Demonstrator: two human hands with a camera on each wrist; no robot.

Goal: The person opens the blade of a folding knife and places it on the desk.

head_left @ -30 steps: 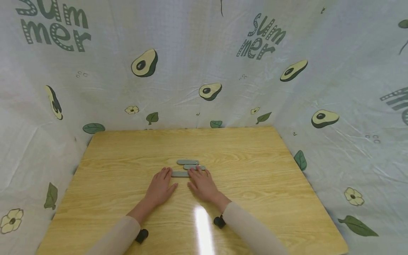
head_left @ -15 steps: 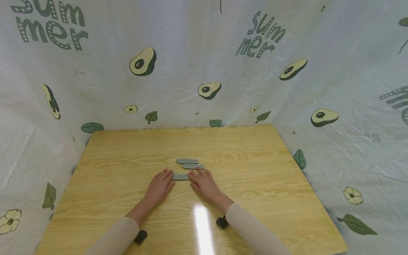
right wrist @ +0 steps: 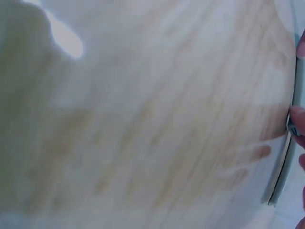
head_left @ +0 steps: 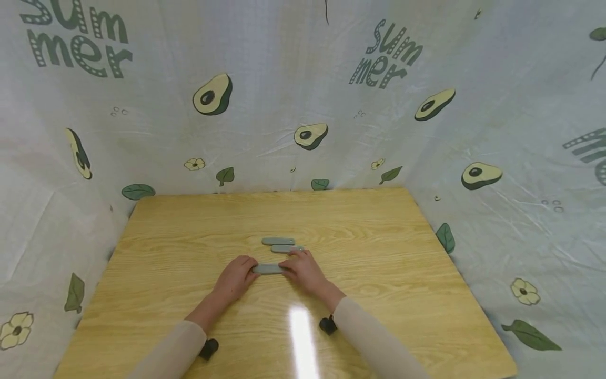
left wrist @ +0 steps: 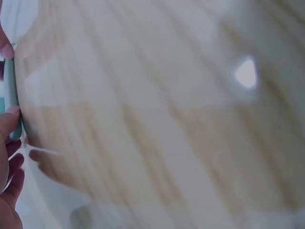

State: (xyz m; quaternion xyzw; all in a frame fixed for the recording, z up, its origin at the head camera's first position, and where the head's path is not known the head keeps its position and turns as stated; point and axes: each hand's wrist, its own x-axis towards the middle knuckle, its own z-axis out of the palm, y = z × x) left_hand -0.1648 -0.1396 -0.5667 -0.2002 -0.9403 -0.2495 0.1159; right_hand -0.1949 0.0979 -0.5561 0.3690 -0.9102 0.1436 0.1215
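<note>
A slim grey-green bar with rounded ends [head_left: 268, 269] lies crosswise between my two hands. My left hand [head_left: 234, 278] pinches its left end, and my right hand [head_left: 305, 272] pinches its right end; fingers cover both tips. The left wrist view has the bar [left wrist: 11, 86] at its left edge, with thumb and fingers on it. At the right edge of the right wrist view, the same bar [right wrist: 299, 83] shows a small dark hole at its end. Just beyond lie two similar bars, the farther one [head_left: 278, 241] and the nearer one [head_left: 285, 248], roughly parallel.
A wood-grain table [head_left: 199, 226] carries everything. A white curtain [head_left: 265, 95] printed with avocados and leaves surrounds its back and sides. A bright light reflection [head_left: 303, 342] falls on the tabletop near the front.
The held bar has come toward me, away from the other two bars, which stay put. My fingers, flatter on it earlier, now bend round its ends.
</note>
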